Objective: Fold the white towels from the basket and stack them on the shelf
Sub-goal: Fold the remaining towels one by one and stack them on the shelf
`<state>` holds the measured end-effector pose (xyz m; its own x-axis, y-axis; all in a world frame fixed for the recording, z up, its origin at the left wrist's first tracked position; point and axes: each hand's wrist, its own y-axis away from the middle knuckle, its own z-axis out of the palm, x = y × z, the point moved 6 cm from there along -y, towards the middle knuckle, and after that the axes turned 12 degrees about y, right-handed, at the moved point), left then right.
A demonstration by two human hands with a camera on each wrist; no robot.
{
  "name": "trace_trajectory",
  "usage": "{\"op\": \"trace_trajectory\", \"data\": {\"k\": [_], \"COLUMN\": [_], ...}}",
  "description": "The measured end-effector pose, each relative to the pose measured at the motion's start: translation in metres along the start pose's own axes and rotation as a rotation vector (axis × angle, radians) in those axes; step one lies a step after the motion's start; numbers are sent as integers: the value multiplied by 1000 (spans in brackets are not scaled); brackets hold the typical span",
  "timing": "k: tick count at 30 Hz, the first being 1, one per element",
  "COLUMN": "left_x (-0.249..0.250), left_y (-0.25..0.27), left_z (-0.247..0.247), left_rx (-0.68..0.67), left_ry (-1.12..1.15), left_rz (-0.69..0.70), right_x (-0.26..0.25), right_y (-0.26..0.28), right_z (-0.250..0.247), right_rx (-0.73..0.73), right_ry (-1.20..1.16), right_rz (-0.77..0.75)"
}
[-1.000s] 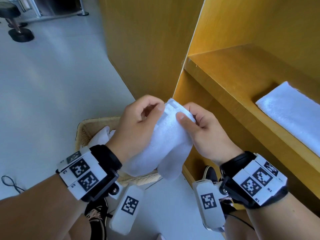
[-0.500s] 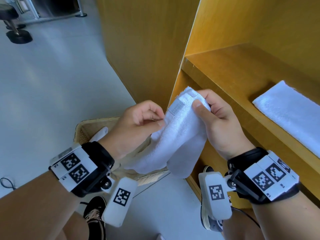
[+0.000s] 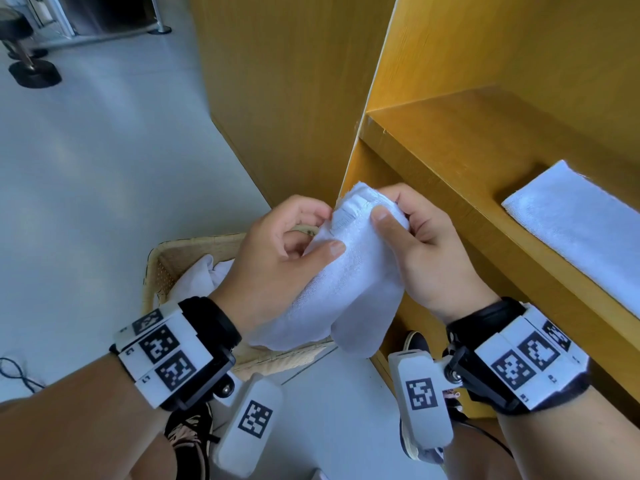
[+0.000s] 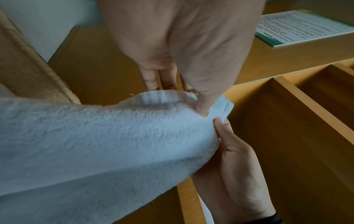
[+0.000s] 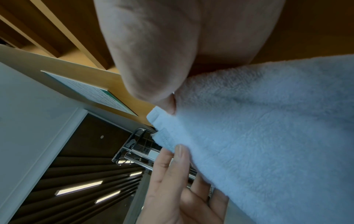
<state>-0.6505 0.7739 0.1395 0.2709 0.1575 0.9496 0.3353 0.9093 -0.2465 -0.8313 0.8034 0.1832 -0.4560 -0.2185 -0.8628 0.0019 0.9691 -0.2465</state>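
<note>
I see the white towel (image 3: 349,271) held up in the air between both hands, in front of the yellow shelf (image 3: 460,174) and above the wicker basket (image 3: 166,258). Its upper hemmed corner, with a small sewn label, sits bunched at the top, and the rest hangs down in two soft lobes toward the floor (image 3: 104,168).

My left hand (image 3: 277,258) has its grip closed on the towel: the thumb presses on the near face just below the label while the curled fingers are behind the cloth. My right hand (image 3: 426,251) likewise grips the towel, thumb on the front near the top hem and fingers wrapped round the back. The two thumbs are close together, just beside the label. In the left wrist view the thumb tip digs into the pile of the cloth at the hem.

Another white cloth (image 3: 204,275) lies crumpled inside the basket, which stands on the floor against the shelf's side. A folded towel (image 3: 575,233) lies flat on the shelf board, well to the right of my hands. Both wrists carry white camera bands with black square markers.
</note>
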Motion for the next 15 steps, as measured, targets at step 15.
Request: {"op": "trace_trajectory", "data": {"k": [15], "left_x": [19], "left_y": [9], "left_z": [7], "left_rx": [-12], "left_ry": [-466], "left_rz": [399], "right_x": [-3], "right_y": [0], "right_z": [-2], "right_rx": [80], "right_ry": [144], "right_rz": [-40]}}
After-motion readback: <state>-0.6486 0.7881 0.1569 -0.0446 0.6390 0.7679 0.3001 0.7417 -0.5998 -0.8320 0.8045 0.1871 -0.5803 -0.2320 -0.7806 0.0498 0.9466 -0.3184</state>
